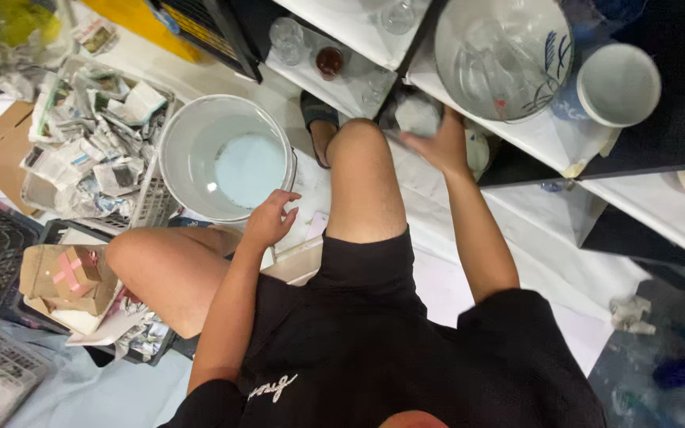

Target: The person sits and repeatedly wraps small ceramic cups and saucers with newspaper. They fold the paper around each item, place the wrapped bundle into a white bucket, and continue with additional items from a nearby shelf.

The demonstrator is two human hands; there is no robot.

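Head view | left hand open, empty — beside white bucket | right hand blurred, grip unclear — raised knee between hands

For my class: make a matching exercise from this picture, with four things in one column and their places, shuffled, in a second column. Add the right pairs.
Things
1. white bucket
2. crumpled newspaper
3. large clear glass bowl
4. cardboard box with pink taped cross

Places
A. in a crate beside the person's bent knee
B. upper shelf, next to a white lid
C. on the floor, just past the left hand
D. in a grey basket left of the bucket

Pairs: 1-C, 2-D, 3-B, 4-A
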